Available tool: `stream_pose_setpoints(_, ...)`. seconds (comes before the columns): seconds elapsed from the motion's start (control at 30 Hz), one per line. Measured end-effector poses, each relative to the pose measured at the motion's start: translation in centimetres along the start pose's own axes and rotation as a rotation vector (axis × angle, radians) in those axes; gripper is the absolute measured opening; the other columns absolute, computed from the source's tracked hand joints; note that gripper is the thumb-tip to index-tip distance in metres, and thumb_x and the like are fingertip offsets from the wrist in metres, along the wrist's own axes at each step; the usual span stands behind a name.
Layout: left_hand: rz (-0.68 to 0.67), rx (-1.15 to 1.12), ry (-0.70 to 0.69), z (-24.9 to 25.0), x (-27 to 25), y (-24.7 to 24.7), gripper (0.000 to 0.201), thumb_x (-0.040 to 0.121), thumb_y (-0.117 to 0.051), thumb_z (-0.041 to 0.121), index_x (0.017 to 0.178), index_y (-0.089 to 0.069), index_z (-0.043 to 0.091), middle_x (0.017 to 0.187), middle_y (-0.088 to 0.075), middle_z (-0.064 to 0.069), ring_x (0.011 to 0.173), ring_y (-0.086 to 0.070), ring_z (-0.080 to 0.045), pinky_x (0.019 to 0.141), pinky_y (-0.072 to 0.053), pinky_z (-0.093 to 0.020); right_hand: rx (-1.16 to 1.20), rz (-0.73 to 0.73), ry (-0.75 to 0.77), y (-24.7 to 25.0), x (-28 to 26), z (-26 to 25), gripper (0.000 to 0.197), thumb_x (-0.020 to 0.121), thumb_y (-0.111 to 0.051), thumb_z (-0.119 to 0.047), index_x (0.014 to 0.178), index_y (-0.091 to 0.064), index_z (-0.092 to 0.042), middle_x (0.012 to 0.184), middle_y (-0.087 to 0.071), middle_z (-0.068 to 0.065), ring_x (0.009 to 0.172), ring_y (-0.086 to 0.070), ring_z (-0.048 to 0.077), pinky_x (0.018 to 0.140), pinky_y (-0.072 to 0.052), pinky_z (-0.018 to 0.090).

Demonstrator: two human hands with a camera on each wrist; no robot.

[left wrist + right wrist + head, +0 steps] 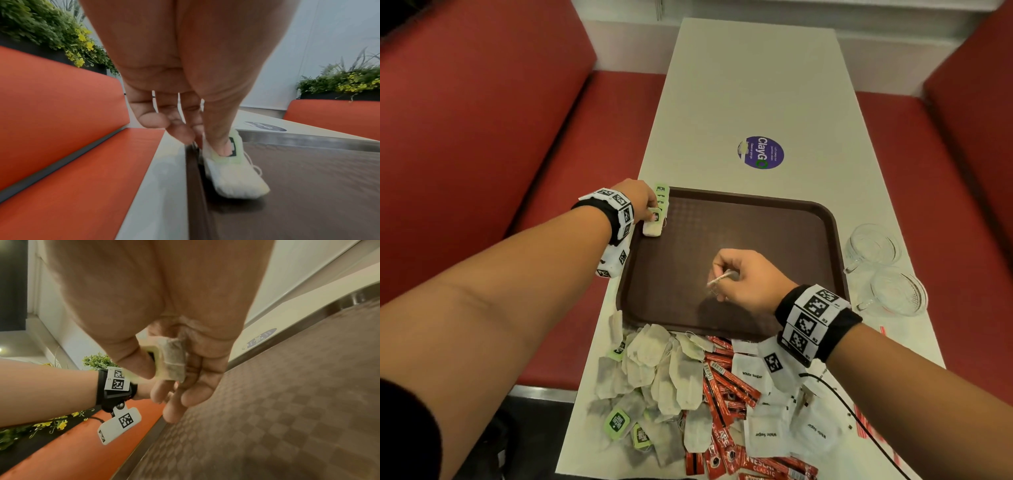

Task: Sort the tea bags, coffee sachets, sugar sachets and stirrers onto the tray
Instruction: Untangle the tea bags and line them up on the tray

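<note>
A brown tray (743, 236) lies on the white table. My left hand (651, 213) is at the tray's far left corner and pinches a white tea bag (652, 228) by its green tag. In the left wrist view the thumb (223, 146) presses that tag and the tea bag (236, 178) rests on the tray (308, 186). Beyond it a short row of green-tagged tea bags (661, 196) lines the tray's left rim. Over the tray's middle my right hand (717, 284) holds another tea bag (173, 363) between thumb and fingers.
A mixed pile lies at the table's near end: tea bags (654, 370), red coffee sachets (726, 387), white sugar sachets (767, 411). Two glass cups (883, 267) stand right of the tray. A round purple sticker (762, 152) marks the far tabletop. Red benches flank the table.
</note>
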State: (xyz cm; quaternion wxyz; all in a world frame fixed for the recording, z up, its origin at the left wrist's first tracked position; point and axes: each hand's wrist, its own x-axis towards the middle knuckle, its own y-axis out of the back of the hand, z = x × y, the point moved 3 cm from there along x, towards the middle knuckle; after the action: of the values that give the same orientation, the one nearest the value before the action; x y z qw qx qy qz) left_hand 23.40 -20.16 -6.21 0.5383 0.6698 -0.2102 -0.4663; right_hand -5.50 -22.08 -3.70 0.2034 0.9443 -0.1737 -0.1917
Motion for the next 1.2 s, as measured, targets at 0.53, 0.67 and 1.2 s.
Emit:
stream_pose_setpoints(0.53,0.089,0.029,0.077,3.1,1.0,-0.5,0.039,0.091,-0.061,0.050,0.086,-0.052,0.012,0.088,-0.057,-0.006,0.078,-0.053,-0.026,0.066,-0.044,-0.031,0.092,-0.063,-0.053,0.1,0.0,-0.2,0.010,0.095,-0.052,-0.002,0.098,-0.057,-0.010,0.090,-0.077,0.002,0.080,-0.074,0.031,0.082,-0.058,0.059)
stream_pose_setpoints(0.67,0.094,0.030,0.106,3.2,1.2,-0.5,0.026,0.090,-0.062,0.037,0.091,-0.054,0.012,0.098,-0.063,-0.010,0.077,-0.054,-0.028,0.064,-0.044,-0.031,0.076,-0.070,-0.041,0.2,-0.1,-0.3,0.007,0.095,-0.054,-0.004,0.099,-0.057,-0.009,0.090,-0.077,0.001,0.079,-0.074,0.030,0.082,-0.058,0.058)
stream_pose_setpoints(1.2,0.161,-0.401,-0.330,7.2,-8.0,3.8,0.041,0.095,-0.046,0.062,0.099,-0.066,0.026,0.079,-0.062,0.009,0.074,-0.059,-0.011,0.062,-0.038,-0.027,0.139,-0.016,-0.005,-0.1,1.5,-1.0,0.009,0.107,-0.040,-0.032,0.109,-0.042,-0.023,0.103,-0.076,-0.003,0.074,-0.074,0.030,0.073,-0.057,0.055)
